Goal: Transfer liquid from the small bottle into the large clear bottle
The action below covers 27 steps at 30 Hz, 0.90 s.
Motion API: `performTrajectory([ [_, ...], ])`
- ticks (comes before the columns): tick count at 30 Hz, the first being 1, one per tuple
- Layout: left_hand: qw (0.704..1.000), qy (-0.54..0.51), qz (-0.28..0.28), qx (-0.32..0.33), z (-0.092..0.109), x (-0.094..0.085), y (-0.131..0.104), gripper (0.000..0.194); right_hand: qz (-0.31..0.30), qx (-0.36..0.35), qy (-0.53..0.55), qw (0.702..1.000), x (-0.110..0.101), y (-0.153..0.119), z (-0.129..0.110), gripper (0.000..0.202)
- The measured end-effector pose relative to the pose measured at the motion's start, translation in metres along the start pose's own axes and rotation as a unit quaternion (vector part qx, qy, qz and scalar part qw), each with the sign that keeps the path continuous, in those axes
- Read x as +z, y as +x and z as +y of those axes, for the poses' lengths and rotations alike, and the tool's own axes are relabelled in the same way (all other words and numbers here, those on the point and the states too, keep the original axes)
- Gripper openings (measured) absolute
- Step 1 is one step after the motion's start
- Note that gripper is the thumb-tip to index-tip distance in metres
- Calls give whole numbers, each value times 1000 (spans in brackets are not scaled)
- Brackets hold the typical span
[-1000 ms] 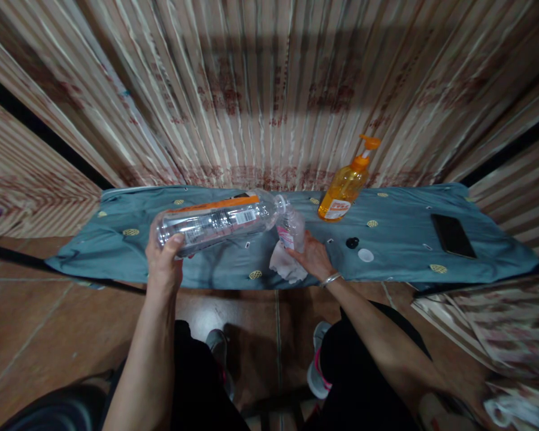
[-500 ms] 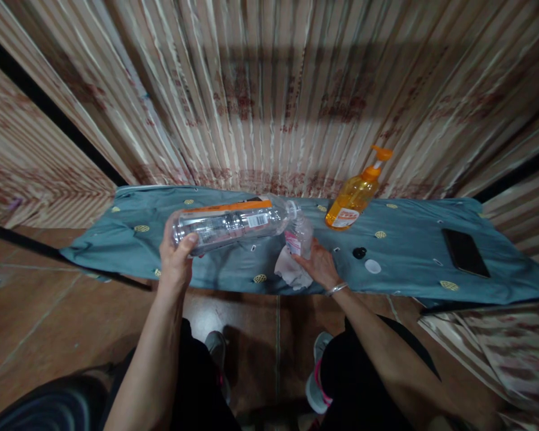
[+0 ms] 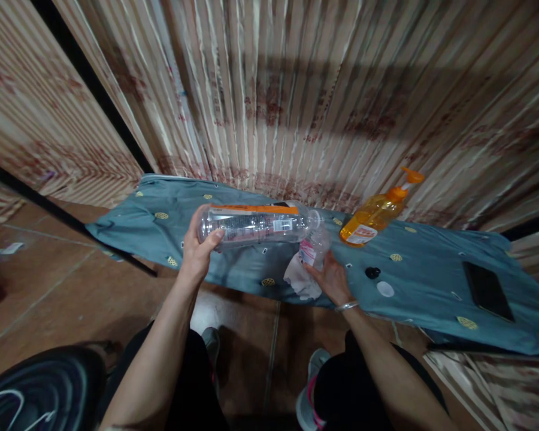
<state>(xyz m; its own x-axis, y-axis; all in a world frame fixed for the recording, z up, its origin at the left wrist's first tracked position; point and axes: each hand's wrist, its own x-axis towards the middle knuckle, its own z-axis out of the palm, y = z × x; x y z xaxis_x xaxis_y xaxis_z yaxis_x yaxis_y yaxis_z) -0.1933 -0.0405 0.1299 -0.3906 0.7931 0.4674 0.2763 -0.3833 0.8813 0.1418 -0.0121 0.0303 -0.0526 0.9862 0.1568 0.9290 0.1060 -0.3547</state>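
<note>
My left hand [image 3: 200, 246] is closed around the base of a large clear plastic bottle [image 3: 256, 225] with an orange and black label. That bottle lies nearly level in the air, its open mouth pointing right, at the top of a smaller clear bottle [image 3: 315, 244] with a pink and white label. Whether the two mouths touch, I cannot tell. My right hand [image 3: 333, 277] grips the small bottle low on its side. Under and beside it is a crumpled white cloth or tissue [image 3: 302, 279]. Any liquid inside either bottle is hard to make out.
An orange pump bottle [image 3: 372, 218] stands to the right on the teal cloth-covered table [image 3: 233, 269]. Nearer me lie a small black cap [image 3: 372, 273] and a white round lid [image 3: 385, 289]. A dark phone [image 3: 488, 291] rests at the right. Behind hangs a striped curtain [image 3: 269, 108].
The view has turned and tilted, so the table slants and everything appears further right. Both hands keep their grips, and the large bottle still meets the small one's top.
</note>
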Motion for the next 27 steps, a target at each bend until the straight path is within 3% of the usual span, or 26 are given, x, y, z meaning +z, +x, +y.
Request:
performTrajectory([
  [7,994,-93,12,-57,11,5,-1,70,-34,26,-10,999,-6,1,-3,54],
  [19,997,-49,17,-53,3,4,0,81,-14,29,4,999,-4,-1,-4,49],
  [27,997,-55,16,-43,4,4,0,78,-9,20,11,1000,-3,0,-2,52],
])
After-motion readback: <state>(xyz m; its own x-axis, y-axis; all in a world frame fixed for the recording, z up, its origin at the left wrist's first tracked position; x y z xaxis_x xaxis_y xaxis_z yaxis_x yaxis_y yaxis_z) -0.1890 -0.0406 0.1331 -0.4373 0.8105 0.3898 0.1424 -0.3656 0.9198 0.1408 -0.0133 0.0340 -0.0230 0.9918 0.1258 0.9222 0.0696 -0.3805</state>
